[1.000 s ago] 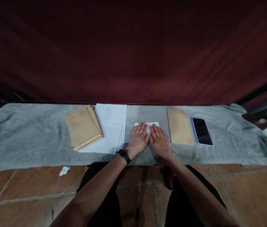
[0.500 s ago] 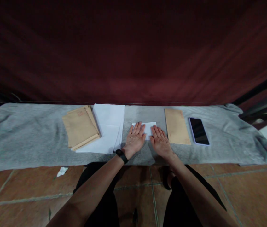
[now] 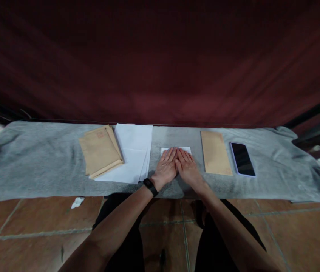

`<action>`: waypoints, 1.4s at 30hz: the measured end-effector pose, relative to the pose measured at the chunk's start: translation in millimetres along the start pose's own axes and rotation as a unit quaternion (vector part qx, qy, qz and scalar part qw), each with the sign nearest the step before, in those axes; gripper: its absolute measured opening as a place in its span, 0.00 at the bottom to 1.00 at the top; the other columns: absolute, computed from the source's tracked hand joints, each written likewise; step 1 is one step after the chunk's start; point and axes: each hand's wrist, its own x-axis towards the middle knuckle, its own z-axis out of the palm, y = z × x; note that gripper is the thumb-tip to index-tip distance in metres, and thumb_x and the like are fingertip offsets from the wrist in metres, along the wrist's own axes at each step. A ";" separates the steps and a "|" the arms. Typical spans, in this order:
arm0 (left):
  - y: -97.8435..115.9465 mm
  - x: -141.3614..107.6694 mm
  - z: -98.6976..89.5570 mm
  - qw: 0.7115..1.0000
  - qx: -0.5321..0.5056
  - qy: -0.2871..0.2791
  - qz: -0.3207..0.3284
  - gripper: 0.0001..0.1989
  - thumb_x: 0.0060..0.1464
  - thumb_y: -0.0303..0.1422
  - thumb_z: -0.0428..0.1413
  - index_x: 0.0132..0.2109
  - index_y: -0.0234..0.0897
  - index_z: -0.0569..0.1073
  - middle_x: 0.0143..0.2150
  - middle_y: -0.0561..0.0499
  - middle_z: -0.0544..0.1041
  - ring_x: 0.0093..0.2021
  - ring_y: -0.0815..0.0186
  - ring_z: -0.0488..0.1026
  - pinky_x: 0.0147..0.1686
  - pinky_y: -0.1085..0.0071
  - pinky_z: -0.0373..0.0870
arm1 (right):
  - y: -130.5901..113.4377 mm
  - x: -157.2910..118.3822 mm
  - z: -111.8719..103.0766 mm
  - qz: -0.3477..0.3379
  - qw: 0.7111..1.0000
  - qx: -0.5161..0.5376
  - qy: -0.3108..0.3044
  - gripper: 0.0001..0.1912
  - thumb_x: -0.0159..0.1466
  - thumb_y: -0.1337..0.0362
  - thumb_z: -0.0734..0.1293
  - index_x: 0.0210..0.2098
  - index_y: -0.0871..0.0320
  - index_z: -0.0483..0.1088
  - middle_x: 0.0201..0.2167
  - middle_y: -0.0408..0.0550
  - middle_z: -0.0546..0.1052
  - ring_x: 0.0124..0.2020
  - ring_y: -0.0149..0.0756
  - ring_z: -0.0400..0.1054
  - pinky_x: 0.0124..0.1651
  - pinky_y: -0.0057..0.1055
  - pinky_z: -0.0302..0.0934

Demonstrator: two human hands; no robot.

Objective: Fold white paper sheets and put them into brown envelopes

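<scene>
Dim light, darkest up top, blurry sides

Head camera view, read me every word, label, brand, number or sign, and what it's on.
None can be read.
Reddish mark on the envelope stack: too small and blurred.
Single brown envelope: any marks are too faint.
Phone and black wristband: nothing legible.
Small white paper, partly covered: no text visible.

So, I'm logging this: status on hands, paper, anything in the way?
Left hand and right hand flat on small white paper, grip open. Paper mostly covered by them. Brown envelope and phone off to the right, neither touching it.
</scene>
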 end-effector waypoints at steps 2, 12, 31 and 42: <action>-1.7 0.3 0.8 1.000 -0.002 -0.007 0.011 0.28 0.67 0.31 0.41 0.72 0.30 0.54 0.74 0.42 0.53 0.75 0.58 0.45 0.72 0.54 0.44 | -2.3 1.5 3.5 0.003 1.000 -0.007 -0.004 0.30 0.75 0.57 0.47 0.70 0.64 0.54 0.71 0.56 0.58 0.72 0.40 0.50 0.71 0.43 0.47; -10.8 -3.0 -6.6 1.000 -0.016 -0.012 -0.010 0.27 0.69 0.39 0.41 0.72 0.39 0.56 0.75 0.45 0.53 0.74 0.59 0.48 0.72 0.53 0.42 | 19.0 -6.9 12.5 0.010 0.997 -0.071 0.039 0.29 0.75 0.57 0.50 0.70 0.65 0.54 0.71 0.59 0.57 0.72 0.47 0.50 0.70 0.48 0.47; -11.6 -7.7 -2.4 0.994 -0.011 0.003 -0.105 0.36 0.65 0.52 0.46 0.72 0.37 0.55 0.75 0.39 0.51 0.74 0.48 0.46 0.70 0.46 0.42 | 25.0 -18.6 5.3 0.025 0.995 -0.067 0.066 0.30 0.74 0.58 0.52 0.71 0.68 0.52 0.71 0.63 0.55 0.71 0.51 0.50 0.69 0.51 0.49; -21.2 -7.2 -4.3 0.996 -0.015 0.004 -0.088 0.32 0.66 0.48 0.48 0.72 0.43 0.56 0.75 0.42 0.51 0.74 0.47 0.46 0.70 0.47 0.45 | 15.0 -14.9 4.2 0.033 0.996 -0.070 0.041 0.30 0.74 0.57 0.53 0.70 0.68 0.55 0.70 0.63 0.58 0.70 0.50 0.54 0.69 0.48 0.49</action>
